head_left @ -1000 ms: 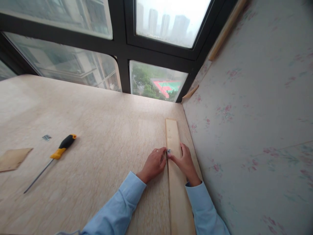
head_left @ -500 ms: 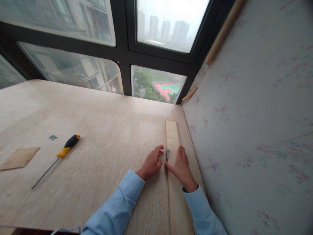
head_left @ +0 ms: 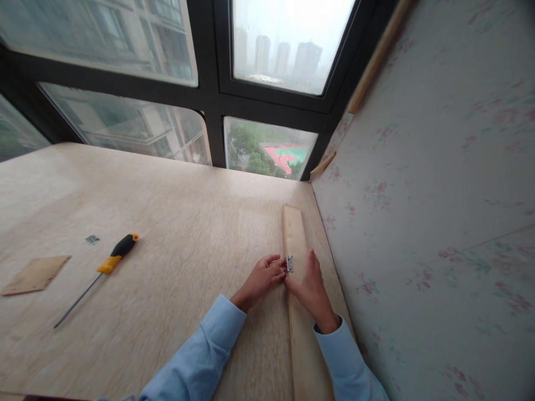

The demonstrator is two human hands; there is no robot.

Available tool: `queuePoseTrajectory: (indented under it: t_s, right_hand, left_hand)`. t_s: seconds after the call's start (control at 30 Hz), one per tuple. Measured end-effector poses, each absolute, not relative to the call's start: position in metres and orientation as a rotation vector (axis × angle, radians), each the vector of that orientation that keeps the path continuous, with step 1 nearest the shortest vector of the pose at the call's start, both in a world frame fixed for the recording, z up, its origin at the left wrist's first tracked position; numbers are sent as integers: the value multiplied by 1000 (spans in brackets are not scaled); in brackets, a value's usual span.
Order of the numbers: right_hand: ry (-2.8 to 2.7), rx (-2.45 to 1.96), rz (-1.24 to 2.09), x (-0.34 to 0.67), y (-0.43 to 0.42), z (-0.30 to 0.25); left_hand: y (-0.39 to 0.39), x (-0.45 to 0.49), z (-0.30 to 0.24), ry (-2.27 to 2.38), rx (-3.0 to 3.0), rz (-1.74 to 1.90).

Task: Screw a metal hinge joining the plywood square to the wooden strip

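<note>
A long, pale wooden board [head_left: 294, 225] lies flat along the wall side of the surface. On its left edge sits a small silver metal hinge [head_left: 290, 264]. My left hand [head_left: 261, 281] comes in from the left, its fingertips closed at the hinge's outer edge; part of that contact is hidden. Across the board lies my right hand [head_left: 310, 287], thumb at the left edge just below the hinge and fingers along the right edge, gripping the board. Further left, a black and yellow screwdriver [head_left: 112, 263] rests on the surface.
A small clear packet [head_left: 92, 239] and a thin square wooden piece [head_left: 37, 275] lie near the screwdriver on the marbled surface [head_left: 188, 223]. A flowered wall [head_left: 418, 250] rises close to my right arm. Dark window frames [head_left: 211, 106] stand at the back.
My left fingers have come right, up to the hinge. The hinge sits slightly further right and looks turned a little. My right hand keeps its place on the board. The view has tipped slightly.
</note>
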State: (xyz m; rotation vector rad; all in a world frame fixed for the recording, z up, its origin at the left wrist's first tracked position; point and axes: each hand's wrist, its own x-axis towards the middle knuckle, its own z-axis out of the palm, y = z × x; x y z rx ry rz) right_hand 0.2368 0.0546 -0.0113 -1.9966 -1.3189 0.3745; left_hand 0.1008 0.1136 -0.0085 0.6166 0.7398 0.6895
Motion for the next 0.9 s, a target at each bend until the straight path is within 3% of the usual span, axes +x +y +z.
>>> queuePoseTrajectory:
  t_s: [0.27,0.9]
  right_hand:
    - [-1346,-1942,352,227,52,-8]
    - [-1663,-1831,299,194,30,0]
  left_hand:
    - [113,108,-3,718,591,541]
    - [97,73,-2,863,745,648]
